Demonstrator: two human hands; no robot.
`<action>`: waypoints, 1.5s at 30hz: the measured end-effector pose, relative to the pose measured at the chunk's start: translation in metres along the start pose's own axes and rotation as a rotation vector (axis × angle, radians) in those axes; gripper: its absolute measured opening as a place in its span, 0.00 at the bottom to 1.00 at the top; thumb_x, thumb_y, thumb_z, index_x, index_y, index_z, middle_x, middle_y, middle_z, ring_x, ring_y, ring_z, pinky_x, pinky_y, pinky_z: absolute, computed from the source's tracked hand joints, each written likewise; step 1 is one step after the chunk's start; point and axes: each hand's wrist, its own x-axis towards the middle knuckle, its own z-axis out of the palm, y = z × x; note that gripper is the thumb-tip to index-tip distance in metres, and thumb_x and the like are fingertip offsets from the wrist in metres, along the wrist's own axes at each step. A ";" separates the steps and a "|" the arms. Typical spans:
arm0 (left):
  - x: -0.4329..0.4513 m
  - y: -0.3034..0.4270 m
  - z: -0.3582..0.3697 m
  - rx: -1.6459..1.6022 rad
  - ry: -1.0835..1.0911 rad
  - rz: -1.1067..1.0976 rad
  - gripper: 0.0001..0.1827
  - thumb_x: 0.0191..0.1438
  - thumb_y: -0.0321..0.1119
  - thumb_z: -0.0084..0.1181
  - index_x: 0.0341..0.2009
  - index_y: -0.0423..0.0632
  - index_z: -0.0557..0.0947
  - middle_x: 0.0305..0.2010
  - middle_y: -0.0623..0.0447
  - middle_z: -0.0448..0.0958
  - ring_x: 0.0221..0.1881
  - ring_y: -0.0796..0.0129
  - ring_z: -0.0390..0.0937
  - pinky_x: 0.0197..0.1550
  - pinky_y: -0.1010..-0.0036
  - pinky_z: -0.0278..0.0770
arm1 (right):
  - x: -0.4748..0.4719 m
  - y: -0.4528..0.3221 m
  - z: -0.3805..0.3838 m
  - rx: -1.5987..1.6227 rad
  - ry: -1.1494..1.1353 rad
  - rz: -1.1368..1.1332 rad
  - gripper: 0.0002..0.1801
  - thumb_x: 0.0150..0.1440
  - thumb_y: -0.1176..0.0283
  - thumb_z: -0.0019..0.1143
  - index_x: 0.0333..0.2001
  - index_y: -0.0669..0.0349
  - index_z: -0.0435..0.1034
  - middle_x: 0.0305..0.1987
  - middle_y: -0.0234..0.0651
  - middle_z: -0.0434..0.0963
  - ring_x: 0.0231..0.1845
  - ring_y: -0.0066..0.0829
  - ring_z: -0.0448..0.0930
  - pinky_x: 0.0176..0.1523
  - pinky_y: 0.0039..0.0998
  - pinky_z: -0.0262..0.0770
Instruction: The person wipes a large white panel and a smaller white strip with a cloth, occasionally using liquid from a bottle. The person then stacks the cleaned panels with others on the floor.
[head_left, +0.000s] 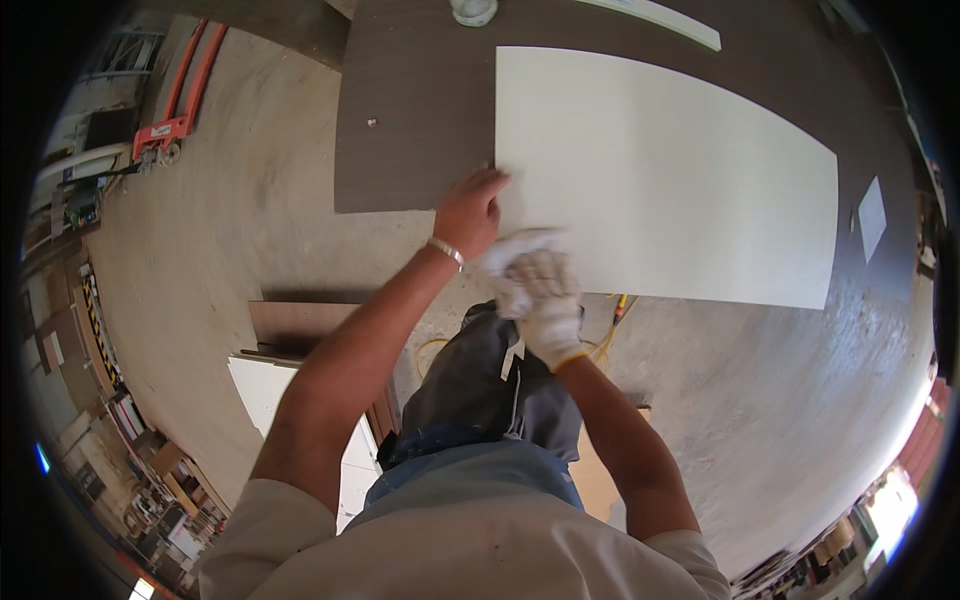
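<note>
A smooth white panel (660, 180) lies flat on a dark brown board (416, 135). My bare left hand (469, 214), with a bracelet at the wrist, is at the panel's left edge near its front corner. Its fingertips reach the edge; blur hides the exact contact. My right hand (546, 289) wears an off-white knit glove with a yellow cuff. It is closed over a wad of white cloth (521, 244) at the panel's near left corner. Hand and cloth are both blurred.
A white strip (667, 19) and a whitish round container (474, 10) sit on the board's far side. A yellow cable (607, 337) lies on the concrete floor (735, 397) by my legs. Panels (300, 319) stand at left, and a red pallet jack (169, 127) is farther off.
</note>
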 end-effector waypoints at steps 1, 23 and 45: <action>0.022 -0.001 0.003 0.097 -0.078 0.099 0.28 0.57 0.27 0.56 0.64 0.45 0.72 0.69 0.40 0.69 0.72 0.47 0.62 0.70 0.55 0.62 | 0.017 -0.031 0.003 0.023 0.006 -0.052 0.23 0.51 0.65 0.59 0.53 0.48 0.77 0.60 0.30 0.77 0.70 0.36 0.67 0.72 0.47 0.59; 0.128 0.084 0.044 1.003 -0.634 0.033 0.51 0.33 0.51 0.81 0.56 0.27 0.77 0.69 0.24 0.61 0.72 0.36 0.58 0.64 0.57 0.70 | -0.077 0.095 -0.015 0.776 0.045 0.275 0.23 0.61 0.63 0.50 0.60 0.52 0.72 0.67 0.29 0.74 0.73 0.29 0.66 0.75 0.41 0.56; 0.136 0.096 0.058 1.123 -0.689 -0.041 0.64 0.31 0.50 0.82 0.64 0.22 0.63 0.68 0.25 0.62 0.68 0.43 0.65 0.68 0.62 0.68 | -0.096 0.145 -0.084 -0.088 0.189 0.639 0.27 0.49 0.66 0.58 0.57 0.48 0.73 0.66 0.37 0.69 0.73 0.42 0.62 0.74 0.57 0.48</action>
